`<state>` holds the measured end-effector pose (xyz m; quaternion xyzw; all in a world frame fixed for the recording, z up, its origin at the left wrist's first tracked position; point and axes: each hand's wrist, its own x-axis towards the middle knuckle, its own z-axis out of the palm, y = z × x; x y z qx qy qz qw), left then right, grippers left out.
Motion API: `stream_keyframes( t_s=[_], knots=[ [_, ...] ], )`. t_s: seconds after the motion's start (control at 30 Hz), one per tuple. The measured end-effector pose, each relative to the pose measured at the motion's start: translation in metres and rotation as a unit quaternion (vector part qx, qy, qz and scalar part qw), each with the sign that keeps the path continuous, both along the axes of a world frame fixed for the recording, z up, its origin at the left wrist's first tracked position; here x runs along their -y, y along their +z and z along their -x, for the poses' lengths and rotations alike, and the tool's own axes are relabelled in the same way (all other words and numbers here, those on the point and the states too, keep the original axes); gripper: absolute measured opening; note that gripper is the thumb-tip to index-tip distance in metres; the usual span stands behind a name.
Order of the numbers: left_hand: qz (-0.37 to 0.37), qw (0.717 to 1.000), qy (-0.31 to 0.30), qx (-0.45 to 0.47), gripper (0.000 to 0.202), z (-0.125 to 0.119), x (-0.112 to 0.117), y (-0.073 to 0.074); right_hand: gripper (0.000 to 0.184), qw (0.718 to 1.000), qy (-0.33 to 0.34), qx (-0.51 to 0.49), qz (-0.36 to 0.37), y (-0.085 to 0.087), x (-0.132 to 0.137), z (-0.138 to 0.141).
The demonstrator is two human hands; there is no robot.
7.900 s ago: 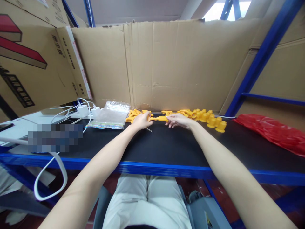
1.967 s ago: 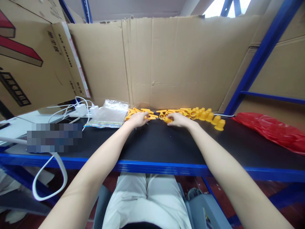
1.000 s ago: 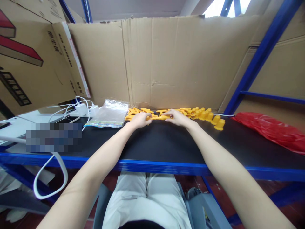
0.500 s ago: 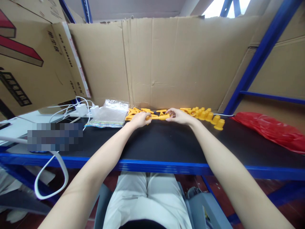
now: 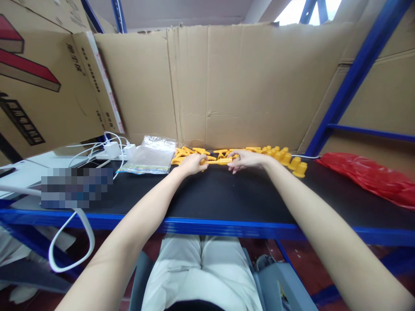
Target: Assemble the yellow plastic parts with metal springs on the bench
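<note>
A yellow plastic rod-shaped piece (image 5: pixel 223 161) stretches between my two hands, low over the black tabletop. Its thinner left part goes into the closed fingers of my left hand (image 5: pixel 194 164). At its thicker right end, the thumb and fingers of my right hand (image 5: pixel 243 160) pinch it, with the lower fingers curled loosely beneath. My fingers cover both ends. Several yellow plastic pieces with branching arms (image 5: pixel 201 150) lie just behind and to the left of my hands. Right of my right hand, yellow flanged cups (image 5: pixel 300 169) stand in rows.
A clear plastic bag (image 5: pixel 149 155) lies left of the yellow pieces. White chargers and cables (image 5: pixel 112 149) sit farther left. A red plastic bag (image 5: pixel 366 175) rests at the right. Cardboard (image 5: pixel 253 86) walls the back; a blue rail (image 5: pixel 227 226) edges the table.
My right hand has shifted slightly right and its lower fingers have loosened, showing more of the rod-shaped piece's thick end. My left hand keeps its grip almost in place.
</note>
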<state>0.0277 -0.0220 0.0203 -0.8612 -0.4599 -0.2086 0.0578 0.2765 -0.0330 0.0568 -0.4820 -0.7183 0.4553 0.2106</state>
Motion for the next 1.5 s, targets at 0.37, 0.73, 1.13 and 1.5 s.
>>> stream_keyframes(
  t_s=[0.37,0.73,1.13,1.5],
  knots=[
    [-0.008,1.0,-0.016,0.005,0.029,-0.003,0.006,0.004,0.053,0.995,-0.075,-0.069,-0.004,-0.033,0.0,0.0],
    [-0.01,1.0,-0.022,0.014,0.028,-0.004,0.006,0.005,0.034,0.99,-0.041,-0.137,-0.012,-0.038,0.001,-0.003],
    [-0.014,1.0,-0.018,0.013,0.027,-0.005,0.007,0.008,0.053,0.99,-0.015,-0.141,-0.006,-0.034,0.003,-0.008],
    [-0.002,1.0,-0.013,0.019,0.03,-0.006,0.011,0.01,0.028,0.986,-0.052,-0.152,-0.044,-0.036,0.001,-0.001]
  ],
)
